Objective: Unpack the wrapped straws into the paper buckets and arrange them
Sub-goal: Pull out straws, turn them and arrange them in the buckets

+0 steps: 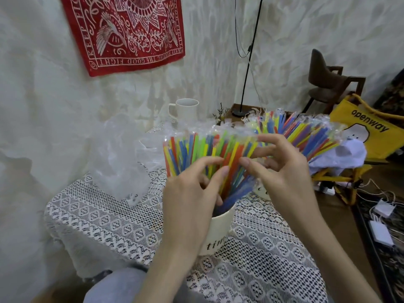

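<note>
A white paper bucket (218,228) with black lettering stands on the lace-covered table, filled with colourful wrapped straws (192,149) that fan upward. My left hand (192,193) and my right hand (282,169) are both in the bundle, fingertips pinching among the orange and yellow straws at its middle. A second bucket (261,192) is mostly hidden behind my right hand, and its straws (306,132) fan out to the right.
Crumpled clear plastic wrapping (122,158) lies on the lace tablecloth (105,217) at left. A white mug (185,110) stands at the back. A lamp pole (247,68), a yellow folding chair (371,132) and floor chargers (380,235) are to the right.
</note>
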